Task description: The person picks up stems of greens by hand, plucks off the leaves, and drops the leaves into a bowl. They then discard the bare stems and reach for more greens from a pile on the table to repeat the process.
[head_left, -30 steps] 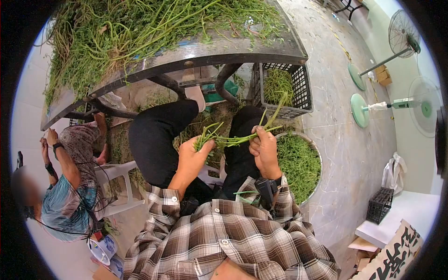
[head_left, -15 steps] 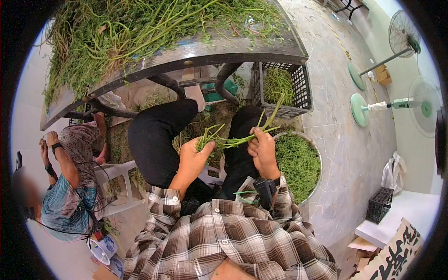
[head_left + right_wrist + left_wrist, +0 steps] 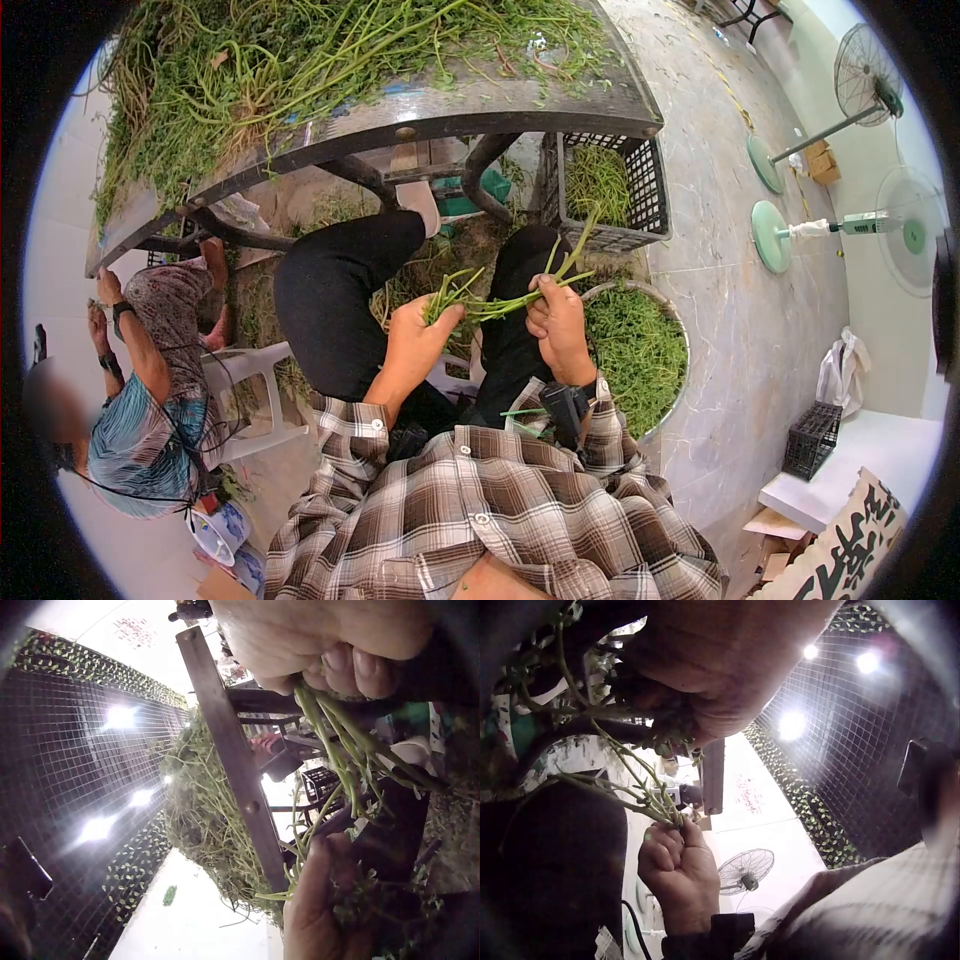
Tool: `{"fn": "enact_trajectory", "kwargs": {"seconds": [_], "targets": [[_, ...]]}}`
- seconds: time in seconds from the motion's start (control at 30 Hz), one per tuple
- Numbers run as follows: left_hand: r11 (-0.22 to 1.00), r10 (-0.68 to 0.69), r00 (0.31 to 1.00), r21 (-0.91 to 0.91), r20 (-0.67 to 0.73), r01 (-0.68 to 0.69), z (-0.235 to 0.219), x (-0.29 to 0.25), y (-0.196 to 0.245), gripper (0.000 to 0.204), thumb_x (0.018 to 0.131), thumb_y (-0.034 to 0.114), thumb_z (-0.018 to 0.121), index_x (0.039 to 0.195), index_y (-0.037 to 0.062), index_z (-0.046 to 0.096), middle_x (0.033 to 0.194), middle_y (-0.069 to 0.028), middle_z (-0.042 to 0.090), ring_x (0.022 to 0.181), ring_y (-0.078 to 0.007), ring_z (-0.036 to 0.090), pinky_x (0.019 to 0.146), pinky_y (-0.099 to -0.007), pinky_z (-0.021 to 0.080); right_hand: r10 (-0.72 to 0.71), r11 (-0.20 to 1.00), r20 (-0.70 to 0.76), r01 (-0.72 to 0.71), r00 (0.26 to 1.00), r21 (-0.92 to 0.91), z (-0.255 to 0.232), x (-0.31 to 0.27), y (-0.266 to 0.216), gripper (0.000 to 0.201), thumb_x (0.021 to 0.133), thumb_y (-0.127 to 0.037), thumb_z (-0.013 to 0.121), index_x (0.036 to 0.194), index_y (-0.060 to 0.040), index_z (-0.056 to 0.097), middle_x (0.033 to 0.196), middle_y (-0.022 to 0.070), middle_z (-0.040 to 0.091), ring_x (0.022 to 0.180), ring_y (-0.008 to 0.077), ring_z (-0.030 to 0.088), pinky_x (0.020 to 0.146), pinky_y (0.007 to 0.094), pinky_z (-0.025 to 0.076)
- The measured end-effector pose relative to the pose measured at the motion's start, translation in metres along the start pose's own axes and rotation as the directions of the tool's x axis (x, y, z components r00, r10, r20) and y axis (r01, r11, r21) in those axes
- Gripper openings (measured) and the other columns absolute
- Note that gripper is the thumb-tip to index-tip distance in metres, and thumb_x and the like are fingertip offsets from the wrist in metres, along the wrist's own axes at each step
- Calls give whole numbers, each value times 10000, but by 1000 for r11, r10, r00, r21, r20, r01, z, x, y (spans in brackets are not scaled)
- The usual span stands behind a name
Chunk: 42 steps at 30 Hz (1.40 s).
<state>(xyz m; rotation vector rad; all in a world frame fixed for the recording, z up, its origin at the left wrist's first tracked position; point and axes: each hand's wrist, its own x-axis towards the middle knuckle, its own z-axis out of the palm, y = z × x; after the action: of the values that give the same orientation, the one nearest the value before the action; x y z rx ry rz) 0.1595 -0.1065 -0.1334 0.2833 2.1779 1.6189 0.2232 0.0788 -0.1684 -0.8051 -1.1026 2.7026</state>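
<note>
In the head view, both hands are above the lap with thin green stems stretched between them. My left hand (image 3: 415, 340) grips a small bunch of leafy green stems (image 3: 455, 290), its thumb lying along them. My right hand (image 3: 560, 325) pinches longer green stems (image 3: 575, 255) between thumb and curled fingers; their ends stick up past the hand. The right wrist view shows several bare stems (image 3: 337, 742) coming out of the right fist, with small leaves around the left hand below. Inside the left palm, the bunch is mostly hidden.
A table (image 3: 440, 122) bears a large heap of leafy stems (image 3: 250, 90). Right of the knees stand a black crate (image 3: 650, 190) holding stems and a round basin (image 3: 687, 350) of greens. Another person (image 3: 145, 430) sits at left. Floor fans (image 3: 770, 235) stand at right.
My right hand has shifted slightly left toward my left hand, its stems moving along. The left hand has edged a little to the right. The seated person's hands have moved.
</note>
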Motion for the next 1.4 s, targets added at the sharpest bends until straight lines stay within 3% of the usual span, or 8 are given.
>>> {"fn": "enact_trajectory", "kwargs": {"seconds": [0.43,0.5,0.73,1.4], "targets": [[998,-59,998,40,36,58,2,-1,1,179,828,127,591,850,-46,631,721,-10,615,655,-64,518,601,-240,423,18,999,-5,-18,1000,-31,0,0,4,205,901,-255,525,817,-68,519,522,-86,283,393,18,254,359,191,225],[1000,-19,1000,2,13,19,4,-1,-6,172,819,136,597,806,-35,607,632,-25,568,587,-72,481,550,-259,407,23,999,-1,-23,1000,-32,-1,0,5,207,903,-256,522,817,-68,518,522,-86,282,394,19,253,361,192,225],[1000,-11,1000,-15,8,11,7,-2,-11,173,822,141,595,800,-30,608,634,-23,569,581,-71,478,542,-255,402,39,999,3,-39,999,-28,-3,2,10,195,910,-229,507,840,-47,521,516,-89,285,393,18,251,355,185,221],[990,-138,989,16,62,137,6,-2,-5,188,833,154,587,810,-32,601,641,-26,571,594,-76,484,543,-266,403,71,995,-28,-72,997,-63,-2,7,17,190,906,-223,508,817,-56,519,520,-85,290,391,19,255,357,185,232]]}}
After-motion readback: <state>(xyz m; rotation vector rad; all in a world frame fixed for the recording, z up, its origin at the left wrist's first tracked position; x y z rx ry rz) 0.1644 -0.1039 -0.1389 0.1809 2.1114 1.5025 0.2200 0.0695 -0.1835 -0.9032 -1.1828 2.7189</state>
